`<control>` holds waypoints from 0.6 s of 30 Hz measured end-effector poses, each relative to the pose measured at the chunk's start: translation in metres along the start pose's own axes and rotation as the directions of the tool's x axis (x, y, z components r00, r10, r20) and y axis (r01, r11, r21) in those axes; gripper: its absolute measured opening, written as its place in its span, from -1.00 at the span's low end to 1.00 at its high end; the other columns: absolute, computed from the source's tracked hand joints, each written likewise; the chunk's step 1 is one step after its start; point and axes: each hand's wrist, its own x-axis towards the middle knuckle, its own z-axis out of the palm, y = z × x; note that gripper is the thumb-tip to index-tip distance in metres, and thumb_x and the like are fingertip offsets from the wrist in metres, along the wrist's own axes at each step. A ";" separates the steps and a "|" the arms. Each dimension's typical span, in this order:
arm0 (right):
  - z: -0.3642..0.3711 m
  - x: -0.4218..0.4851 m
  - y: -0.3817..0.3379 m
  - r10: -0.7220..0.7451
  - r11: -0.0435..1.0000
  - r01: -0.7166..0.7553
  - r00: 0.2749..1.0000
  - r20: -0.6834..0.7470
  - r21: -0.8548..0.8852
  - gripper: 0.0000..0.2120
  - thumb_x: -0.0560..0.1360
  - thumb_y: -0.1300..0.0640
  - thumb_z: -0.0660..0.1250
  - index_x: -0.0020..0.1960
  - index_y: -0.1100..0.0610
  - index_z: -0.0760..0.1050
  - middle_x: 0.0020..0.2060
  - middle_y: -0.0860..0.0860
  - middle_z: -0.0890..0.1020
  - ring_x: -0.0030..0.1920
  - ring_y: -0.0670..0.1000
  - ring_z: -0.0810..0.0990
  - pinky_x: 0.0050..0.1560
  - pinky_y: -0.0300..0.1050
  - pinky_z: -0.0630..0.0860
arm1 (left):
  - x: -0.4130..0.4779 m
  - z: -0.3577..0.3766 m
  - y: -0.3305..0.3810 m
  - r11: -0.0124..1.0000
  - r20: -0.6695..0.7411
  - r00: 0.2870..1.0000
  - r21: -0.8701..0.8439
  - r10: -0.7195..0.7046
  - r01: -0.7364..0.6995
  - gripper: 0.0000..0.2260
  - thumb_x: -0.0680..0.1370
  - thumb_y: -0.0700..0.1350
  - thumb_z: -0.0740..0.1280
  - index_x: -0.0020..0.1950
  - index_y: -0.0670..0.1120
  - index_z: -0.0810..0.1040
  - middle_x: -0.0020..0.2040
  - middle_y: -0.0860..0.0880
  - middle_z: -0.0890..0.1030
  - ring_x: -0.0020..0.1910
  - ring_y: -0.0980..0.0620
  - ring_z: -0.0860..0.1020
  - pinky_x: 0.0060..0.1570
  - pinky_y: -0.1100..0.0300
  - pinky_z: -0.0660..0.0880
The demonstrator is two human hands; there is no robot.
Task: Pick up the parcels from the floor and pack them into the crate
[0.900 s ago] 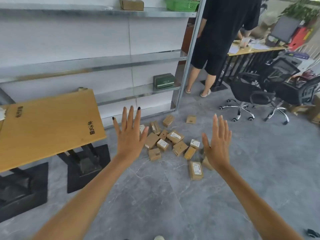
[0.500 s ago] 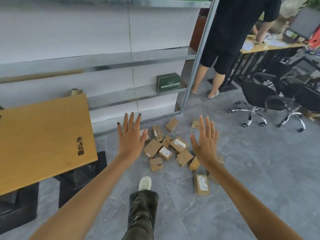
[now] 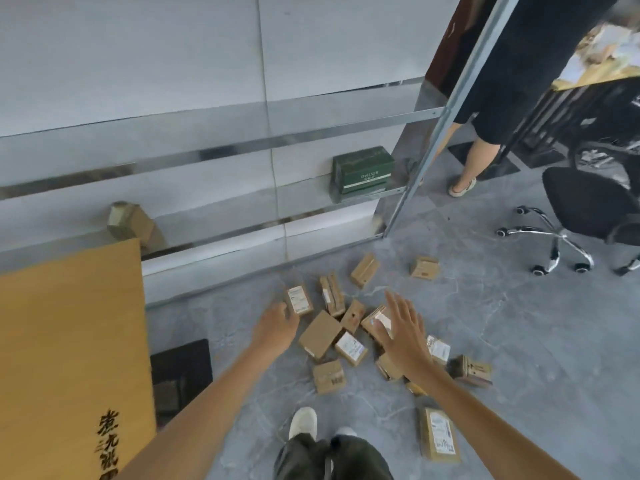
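Cardboard parcels lie scattered on the grey floor under both hands, several with white printed labels whose print is too small to read. One right hand is spread wide, fingers straight and apart, palm down just over a labelled parcel in the middle of the heap; it holds nothing, and whether it touches the box cannot be told. Its partner, the left hand, reaches down right beside another labelled parcel at the heap's left edge, with its back to the camera and its fingers hidden and blurred, so I cannot tell whether they are apart or closed on anything. Both bare forearms stretch forward and down from the lower corners. A long parcel with a label lies apart at the lower right, near the wearer's white shoe. To the left stands a wooden table bearing black brushed characters near its edge. Behind the heap, a metal rack carries a green box with pale lettering that looks like "ONCUR", though it is blurred. Beyond the rack are another person's bare legs and a black office chair
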 end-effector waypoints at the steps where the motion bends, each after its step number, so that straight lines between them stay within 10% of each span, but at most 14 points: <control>1: 0.016 0.022 0.005 0.018 1.000 -0.018 1.000 0.024 0.021 -0.45 0.62 -0.05 0.07 0.55 0.03 -0.03 0.48 0.06 0.22 0.48 0.09 0.14 0.44 0.06 0.11 | 0.028 0.012 -0.007 0.998 0.059 0.997 -0.033 -0.050 0.052 -0.66 0.61 -0.07 0.14 0.32 -0.23 0.39 0.27 -0.22 0.46 0.23 -0.18 0.46 0.18 0.08 0.40; 7: 0.194 0.187 0.076 0.108 0.981 -0.138 0.972 0.207 0.134 -0.73 0.62 0.13 0.10 0.25 0.21 0.40 0.16 0.17 0.53 0.17 0.17 0.50 0.11 0.02 0.40 | 0.238 0.152 -0.099 0.961 0.270 0.926 -0.016 -0.263 0.278 -0.60 0.63 -0.04 0.11 0.24 -0.34 0.44 0.24 -0.29 0.50 0.21 -0.20 0.48 0.05 0.16 0.43; 12: 0.399 0.313 0.168 0.110 0.991 -0.129 0.907 0.407 0.020 -0.70 0.61 0.18 0.07 0.17 0.32 0.46 0.12 0.29 0.53 0.14 0.27 0.49 0.16 0.07 0.41 | 0.384 0.325 -0.196 0.938 0.436 0.849 -0.033 -0.298 0.346 -0.74 0.61 -0.13 0.18 -0.29 -0.03 0.32 -0.22 -0.02 0.41 -0.28 0.11 0.40 -0.29 0.38 0.34; 14: 0.470 0.352 0.194 0.106 0.994 -0.090 0.892 0.439 -0.057 -0.72 0.60 0.20 0.07 0.21 0.26 0.46 0.14 0.24 0.53 0.16 0.25 0.48 0.17 0.04 0.39 | 0.426 0.381 -0.217 0.934 0.542 0.790 -0.024 -0.288 0.356 -0.86 0.62 -0.05 0.18 -0.04 -0.08 0.44 0.04 -0.02 0.47 -0.01 0.06 0.49 -0.09 0.37 0.38; 18: 0.569 0.399 0.222 0.132 0.990 -0.136 0.877 0.462 -0.025 -0.61 0.53 0.28 0.07 0.35 0.20 0.32 0.12 0.13 0.48 0.21 0.17 0.46 0.17 0.00 0.41 | 0.483 0.464 -0.244 0.891 0.620 0.748 -0.167 -0.237 0.421 -0.45 0.54 0.09 0.29 0.45 -0.06 0.22 0.45 0.02 0.27 0.40 -0.01 0.30 0.36 0.11 0.25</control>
